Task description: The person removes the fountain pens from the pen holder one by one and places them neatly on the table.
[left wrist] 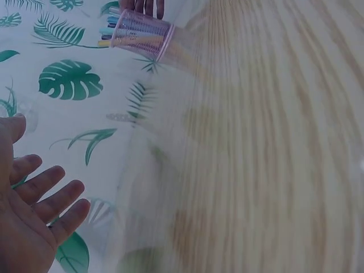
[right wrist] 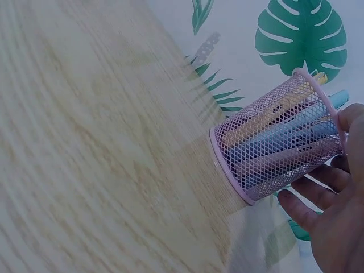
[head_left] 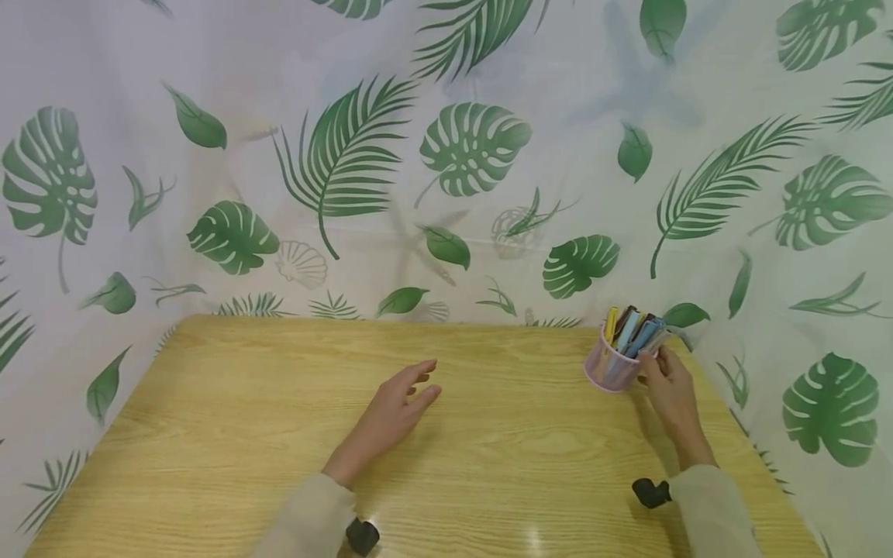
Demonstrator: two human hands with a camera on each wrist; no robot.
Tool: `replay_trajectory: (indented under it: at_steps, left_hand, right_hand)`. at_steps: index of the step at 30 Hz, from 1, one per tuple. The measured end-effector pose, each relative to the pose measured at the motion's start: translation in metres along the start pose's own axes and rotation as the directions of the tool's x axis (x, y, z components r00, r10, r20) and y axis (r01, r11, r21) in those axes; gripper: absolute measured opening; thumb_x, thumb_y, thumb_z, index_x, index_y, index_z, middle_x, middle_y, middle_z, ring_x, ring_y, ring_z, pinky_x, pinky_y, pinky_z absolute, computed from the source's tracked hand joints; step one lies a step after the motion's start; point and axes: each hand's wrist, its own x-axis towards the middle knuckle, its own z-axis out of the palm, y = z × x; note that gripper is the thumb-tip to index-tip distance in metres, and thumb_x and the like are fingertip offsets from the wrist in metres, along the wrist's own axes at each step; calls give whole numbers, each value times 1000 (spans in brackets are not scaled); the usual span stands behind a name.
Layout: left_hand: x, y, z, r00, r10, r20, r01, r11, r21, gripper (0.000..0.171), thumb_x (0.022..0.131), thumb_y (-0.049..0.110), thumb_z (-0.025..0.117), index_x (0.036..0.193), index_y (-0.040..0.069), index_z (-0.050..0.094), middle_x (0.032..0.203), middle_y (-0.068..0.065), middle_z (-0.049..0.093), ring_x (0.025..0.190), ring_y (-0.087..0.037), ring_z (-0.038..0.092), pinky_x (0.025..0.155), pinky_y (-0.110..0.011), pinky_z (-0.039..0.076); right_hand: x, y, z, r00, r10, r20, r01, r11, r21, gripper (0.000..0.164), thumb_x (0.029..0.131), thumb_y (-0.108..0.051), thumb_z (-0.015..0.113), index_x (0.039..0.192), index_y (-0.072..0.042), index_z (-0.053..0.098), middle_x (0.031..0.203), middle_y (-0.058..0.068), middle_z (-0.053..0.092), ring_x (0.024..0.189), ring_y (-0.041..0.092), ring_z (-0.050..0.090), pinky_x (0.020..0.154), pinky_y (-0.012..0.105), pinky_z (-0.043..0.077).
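A pink mesh pen holder (head_left: pixel 611 367) full of pens (head_left: pixel 633 329) is near the table's back right corner. My right hand (head_left: pixel 671 391) grips it from the right side. In the right wrist view, the thumb of my right hand (right wrist: pixel 341 187) is at the rim of the pen holder (right wrist: pixel 278 142), with the fingers spread along its far side. Whether its base touches the table cannot be told. Over the middle of the table, my left hand (head_left: pixel 391 415) holds nothing, its fingers relaxed and slightly bent. The left wrist view shows its palm (left wrist: pixel 25 227).
A wooden table (head_left: pixel 230 434) lies under both hands. Behind it and at both sides hangs a white curtain (head_left: pixel 377 256) printed with green leaves. Small black devices (head_left: pixel 652 493) sit at both wrists.
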Motion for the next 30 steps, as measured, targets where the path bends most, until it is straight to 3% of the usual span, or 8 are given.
replay_trajectory:
  at_steps: [4,7,16,30]
  left_hand:
    - [5,2,11,1000,2,-9,-2,999,-52,51,109,27,56,151,-1,47,149,-20,53,133,-37,55,108,-53,48]
    - [8,3,19,1000,0,-16,-1,996,-87,49,109,26,55,150,-2,49,148,-21,54,131,-37,56,107,-52,50]
    - [9,8,42,1000,-6,-22,3,993,-122,45,111,27,50,146,-2,53,145,-18,58,127,-31,60,103,-48,53]
    - [14,20,66,999,-7,-50,0,990,-141,41,111,24,51,143,-1,57,141,-15,62,123,-29,62,102,-47,55]
  right_hand:
    - [-1,-2,2,1000,-18,-11,19,999,46,63,112,-33,40,161,4,26,152,32,45,110,-7,52,84,11,54]
    - [-3,-5,5,999,-34,-19,35,996,82,61,112,-30,43,160,5,29,150,32,47,104,-12,51,84,13,55]
    - [-8,-11,14,998,-57,23,54,988,145,61,112,-25,44,160,8,23,152,36,41,100,-17,52,85,13,55]
    - [-23,-29,37,991,-95,94,75,978,195,62,112,-24,48,160,7,25,152,35,43,103,-11,56,92,17,55]
